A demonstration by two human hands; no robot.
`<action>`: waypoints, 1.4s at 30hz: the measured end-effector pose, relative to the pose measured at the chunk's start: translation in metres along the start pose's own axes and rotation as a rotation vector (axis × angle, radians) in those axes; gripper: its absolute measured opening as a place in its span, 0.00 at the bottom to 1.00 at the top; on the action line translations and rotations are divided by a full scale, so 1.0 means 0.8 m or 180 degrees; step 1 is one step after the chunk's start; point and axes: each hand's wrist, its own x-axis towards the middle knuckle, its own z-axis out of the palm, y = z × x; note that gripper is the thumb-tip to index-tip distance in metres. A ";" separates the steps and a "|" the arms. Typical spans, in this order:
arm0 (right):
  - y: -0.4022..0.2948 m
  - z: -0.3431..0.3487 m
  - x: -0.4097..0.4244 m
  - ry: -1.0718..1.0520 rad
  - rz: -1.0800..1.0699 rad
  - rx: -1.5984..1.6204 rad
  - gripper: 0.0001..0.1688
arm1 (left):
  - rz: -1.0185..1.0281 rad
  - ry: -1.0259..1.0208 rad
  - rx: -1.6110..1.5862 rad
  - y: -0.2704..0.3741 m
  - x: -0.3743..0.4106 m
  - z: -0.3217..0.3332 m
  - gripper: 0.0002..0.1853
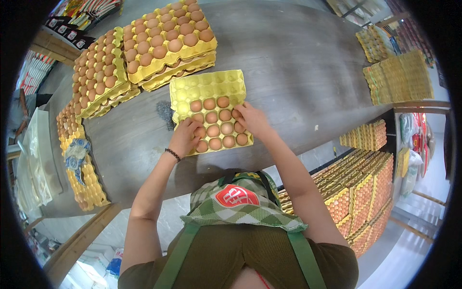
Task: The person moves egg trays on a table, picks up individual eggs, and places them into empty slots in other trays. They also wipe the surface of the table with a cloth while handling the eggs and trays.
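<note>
A yellow pulp egg tray (207, 83) lies in front of me on the table. Brown eggs (213, 130) fill its near rows. The far cups and a cup at the left hold nothing. At the tray's left side, my left hand (186, 135) has its thumb and fingers around a brown egg (199, 132) seated low in the tray. My right hand (255, 120) reaches over the right edge, its fingertips gripping another brown egg (236, 113). The fingers partly cover both eggs.
Stacked full egg trays (169, 36) stand at the far left, beside another stack (99, 72). A patterned cloth (77, 155) lies on trays at the left edge. Dark mesh (165, 113) touches the tray's left side. Empty trays (399, 77) and large egg stacks (361, 188) are at right.
</note>
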 end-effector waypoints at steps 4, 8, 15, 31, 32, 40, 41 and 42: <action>0.022 0.029 0.002 0.1142 0.0206 0.0685 0.24 | -0.0453 0.0320 -0.0564 -0.006 -0.003 -0.009 0.19; 0.032 0.061 -0.005 0.1215 0.0837 0.1441 0.33 | -0.1167 0.2198 0.0571 -0.063 0.005 -0.009 0.26; 0.030 0.076 0.015 0.0999 0.0767 0.1676 0.36 | -0.1907 0.1546 0.0327 -0.144 0.005 -0.014 0.33; -0.084 0.041 0.060 0.1346 -0.0880 -0.0096 0.24 | -0.3313 0.3638 -0.3529 -0.040 -0.281 0.046 0.03; -0.075 0.048 0.078 0.1148 -0.0590 -0.0098 0.23 | -0.3152 0.3555 -0.4089 -0.039 -0.287 0.072 0.04; -0.024 0.082 0.077 0.0687 0.0369 0.0338 0.26 | -0.3049 0.2261 -0.5416 0.043 -0.187 0.107 0.14; -0.013 0.081 0.065 0.0615 0.0582 0.0500 0.25 | -0.3074 0.2217 -0.5259 0.042 -0.175 0.098 0.12; -0.003 0.078 0.051 0.0538 0.0799 0.0659 0.25 | -0.2919 0.2126 -0.5149 0.040 -0.167 0.086 0.12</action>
